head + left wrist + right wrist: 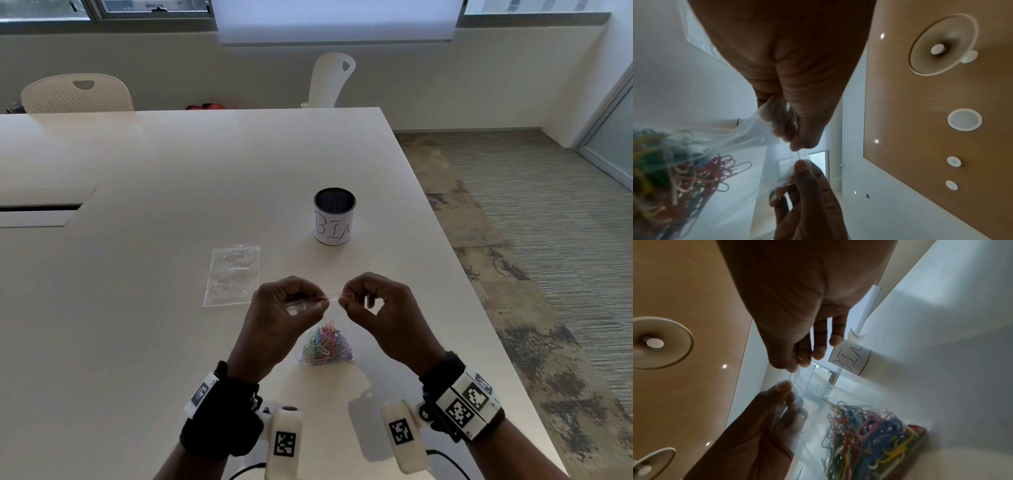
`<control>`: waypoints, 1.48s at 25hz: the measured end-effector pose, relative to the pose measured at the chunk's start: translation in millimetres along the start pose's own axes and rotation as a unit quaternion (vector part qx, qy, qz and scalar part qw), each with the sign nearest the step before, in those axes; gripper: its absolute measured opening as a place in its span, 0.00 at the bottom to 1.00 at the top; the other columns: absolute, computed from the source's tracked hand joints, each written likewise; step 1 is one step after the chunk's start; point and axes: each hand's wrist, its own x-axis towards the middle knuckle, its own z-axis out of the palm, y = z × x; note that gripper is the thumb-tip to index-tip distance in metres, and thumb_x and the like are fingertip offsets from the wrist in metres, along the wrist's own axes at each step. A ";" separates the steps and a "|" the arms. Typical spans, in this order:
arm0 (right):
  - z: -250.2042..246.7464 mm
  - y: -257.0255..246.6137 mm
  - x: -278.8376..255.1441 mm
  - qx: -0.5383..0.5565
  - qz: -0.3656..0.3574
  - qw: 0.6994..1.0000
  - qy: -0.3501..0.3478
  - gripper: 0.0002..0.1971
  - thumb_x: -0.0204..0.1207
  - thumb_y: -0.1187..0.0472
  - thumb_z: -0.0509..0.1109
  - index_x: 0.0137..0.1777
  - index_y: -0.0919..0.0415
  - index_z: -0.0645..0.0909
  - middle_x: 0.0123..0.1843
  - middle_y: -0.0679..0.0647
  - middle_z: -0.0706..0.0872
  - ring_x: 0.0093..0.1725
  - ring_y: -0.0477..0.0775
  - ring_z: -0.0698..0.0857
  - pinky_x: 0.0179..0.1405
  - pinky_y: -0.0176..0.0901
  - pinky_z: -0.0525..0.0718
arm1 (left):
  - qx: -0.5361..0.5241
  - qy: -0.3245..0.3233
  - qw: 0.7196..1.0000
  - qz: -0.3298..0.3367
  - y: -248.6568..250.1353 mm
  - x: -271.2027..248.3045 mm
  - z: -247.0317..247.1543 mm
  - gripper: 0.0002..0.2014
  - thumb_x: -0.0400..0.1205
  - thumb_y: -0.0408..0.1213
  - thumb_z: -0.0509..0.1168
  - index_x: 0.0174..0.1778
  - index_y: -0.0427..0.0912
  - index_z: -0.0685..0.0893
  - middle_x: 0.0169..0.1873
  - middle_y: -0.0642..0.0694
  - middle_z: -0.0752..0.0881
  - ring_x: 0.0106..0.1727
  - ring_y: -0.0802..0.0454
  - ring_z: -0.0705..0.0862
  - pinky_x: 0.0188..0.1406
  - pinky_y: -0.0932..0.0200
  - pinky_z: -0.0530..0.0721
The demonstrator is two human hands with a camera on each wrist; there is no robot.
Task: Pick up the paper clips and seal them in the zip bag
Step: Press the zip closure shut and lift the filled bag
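While we look down past the black wrist straps with their black-and-white square markers (459, 413), we see the clear plastic zip bag (310, 306) hanging from both hands above the white table (137, 212). Its long axis runs top to bottom: the zip strip is uppermost and stretched left to right between the hands, and the weighted bottom points down toward us, resting on or just above the tabletop; we cannot tell which. The coloured paper clips (327, 344), a heap of blue, green, pink, yellow and red wire, sit inside the bag at its bottom.

The left hand (286, 308) pinches the strip between thumb and curled fingers, with loose plastic gathered under its fingers. The right hand (375, 305) pinches the same strip just beside it, thumb against forefinger, the other fingers curled and apart from the bag. A short stretch of strip shows between the two pinches.

Beyond the hands to the left, a second clear zip bag (233, 275) lies flat on the table, near but apart. Farther back and to the right stands a black mesh cup wrapped in white paper (334, 217), upright, with "BIN" handwritten on it. Two white perforated chairs (77, 94) stand past the far table edge.
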 end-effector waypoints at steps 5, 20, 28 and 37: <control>-0.2 -3.6 0.4 -0.004 -0.002 1.000 -0.011 0.08 0.78 0.65 0.79 0.42 0.52 0.87 0.39 0.42 0.88 0.40 0.44 0.83 0.41 0.36 0.78 | 0.022 -0.009 0.999 0.026 0.0 4.0 3.5 0.05 0.79 0.33 0.81 0.42 0.47 0.94 0.41 0.50 0.93 0.43 0.51 0.92 0.45 0.55 0.89; 1.5 0.4 3.3 0.023 -0.014 0.998 -0.058 0.05 0.79 0.64 0.78 0.49 0.54 0.86 0.47 0.43 0.87 0.46 0.49 0.83 0.48 0.47 0.81 | 0.063 0.003 0.996 0.066 -5.9 0.9 -3.6 0.05 0.79 0.35 0.82 0.42 0.51 0.96 0.40 0.53 0.94 0.43 0.51 0.91 0.46 0.57 0.87; 5.8 -4.2 6.1 0.054 0.002 0.998 -0.022 0.15 0.76 0.69 0.79 0.37 0.48 0.83 0.37 0.44 0.87 0.39 0.43 0.80 0.44 0.43 0.77 | 0.070 -0.007 0.995 0.070 -10.5 -3.9 -18.8 0.05 0.78 0.36 0.82 0.44 0.51 0.96 0.42 0.54 0.94 0.45 0.48 0.90 0.48 0.50 0.88; 6.5 -6.8 15.0 0.005 -0.042 0.994 -0.101 0.03 0.78 0.63 0.79 0.47 0.56 0.88 0.46 0.46 0.89 0.46 0.51 0.85 0.48 0.50 0.85 | 0.112 -0.009 0.989 0.096 -6.3 -4.7 -22.3 0.07 0.79 0.34 0.82 0.42 0.52 0.96 0.40 0.55 0.91 0.41 0.55 0.83 0.36 0.71 0.76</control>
